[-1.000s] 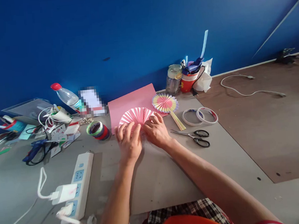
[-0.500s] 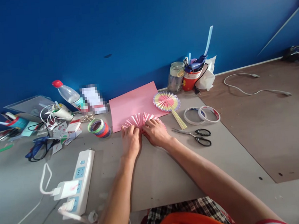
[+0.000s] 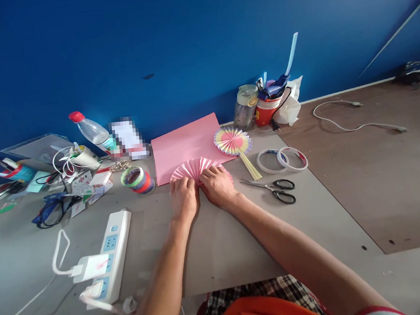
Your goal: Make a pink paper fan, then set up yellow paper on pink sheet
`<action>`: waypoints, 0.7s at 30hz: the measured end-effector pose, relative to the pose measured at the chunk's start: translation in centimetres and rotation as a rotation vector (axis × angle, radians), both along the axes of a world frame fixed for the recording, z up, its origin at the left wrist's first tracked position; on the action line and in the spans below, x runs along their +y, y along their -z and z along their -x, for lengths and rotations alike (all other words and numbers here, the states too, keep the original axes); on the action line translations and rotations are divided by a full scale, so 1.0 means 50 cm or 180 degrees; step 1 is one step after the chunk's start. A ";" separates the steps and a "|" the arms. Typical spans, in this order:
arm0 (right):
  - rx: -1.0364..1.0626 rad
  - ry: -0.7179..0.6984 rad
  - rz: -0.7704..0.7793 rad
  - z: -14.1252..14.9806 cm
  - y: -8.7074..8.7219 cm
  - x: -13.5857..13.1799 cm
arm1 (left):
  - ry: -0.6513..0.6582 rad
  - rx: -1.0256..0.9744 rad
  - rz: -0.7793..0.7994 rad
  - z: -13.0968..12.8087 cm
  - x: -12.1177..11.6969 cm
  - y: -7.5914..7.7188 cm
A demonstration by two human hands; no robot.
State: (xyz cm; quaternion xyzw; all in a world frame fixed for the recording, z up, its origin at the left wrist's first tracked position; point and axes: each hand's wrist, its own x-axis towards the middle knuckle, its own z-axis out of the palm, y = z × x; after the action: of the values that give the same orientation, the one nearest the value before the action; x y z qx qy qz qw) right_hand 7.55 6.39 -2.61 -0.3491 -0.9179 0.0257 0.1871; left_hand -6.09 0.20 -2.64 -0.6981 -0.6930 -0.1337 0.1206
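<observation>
A pleated pink paper fan [image 3: 193, 168] lies spread in a half circle on the grey table. My left hand [image 3: 184, 195] is closed on its left part, fingers curled over the folds. My right hand [image 3: 218, 186] grips the right part, close beside the left hand. The fan's lower middle is hidden under my fingers. Behind it, a flat pink sheet of paper [image 3: 182, 142] rests on the table. A finished-looking round paper fan [image 3: 232, 141] in yellow, pink and lilac, with a yellow handle, lies right of the sheet.
Scissors [image 3: 271, 189] and two tape rolls [image 3: 293, 160] lie to the right. A stack of coloured tape rolls [image 3: 137, 180] stands to the left, near a power strip [image 3: 112, 257] with plugs. A glass jar [image 3: 246, 108] and a red cup [image 3: 266, 111] stand by the blue wall.
The view has shifted slightly, so everything sits a little further left. Both hands keep their hold on the pink fan, with hardly any movement.
</observation>
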 end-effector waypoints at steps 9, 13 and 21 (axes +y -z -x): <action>0.0012 0.0106 -0.0021 0.003 0.002 -0.004 | -0.0139 0.0068 0.0067 -0.006 0.000 0.009; -0.0003 0.0139 -0.0011 0.003 0.003 -0.005 | -0.0254 0.0077 0.0068 -0.009 0.000 0.007; 0.0054 0.0134 -0.0040 0.004 0.007 -0.005 | -0.0362 0.0115 0.0055 -0.018 0.005 0.010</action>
State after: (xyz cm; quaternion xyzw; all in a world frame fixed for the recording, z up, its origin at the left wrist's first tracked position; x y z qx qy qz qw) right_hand 7.34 6.12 -2.94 -0.3669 -0.9088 0.0189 0.1975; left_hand -5.20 0.44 -3.15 -0.6609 -0.7304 -0.1080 0.1345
